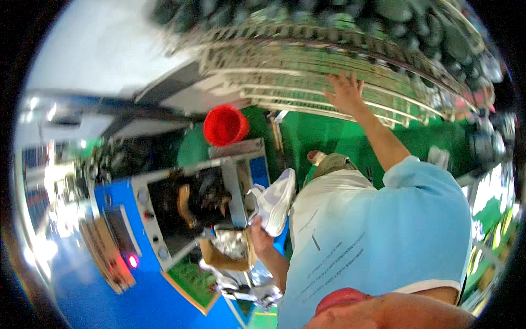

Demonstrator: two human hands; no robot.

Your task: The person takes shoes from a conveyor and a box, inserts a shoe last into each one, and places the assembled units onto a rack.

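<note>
My left hand [259, 236] grips a white and pale grey sneaker [275, 202] near its sole, beside the work machine. The shoe is tilted, with its sole side toward my body. My right arm stretches out to a cream-coloured wire rack [307, 82]. At its rails, my right hand [346, 94] has its fingers spread and nothing visible in it. I cannot tell whether the fingertips touch the rail. Dark, rounded objects [405, 33], blurred, fill the upper part of the rack.
A blue machine bench [123, 192] with a dark opening [164, 203] stands at left. Near my left hand sits an open cardboard box [224, 257] with whitish contents. Beyond the bench is a red bucket [226, 125]. The floor [318, 131] is green. A red light [133, 261] glows at lower left.
</note>
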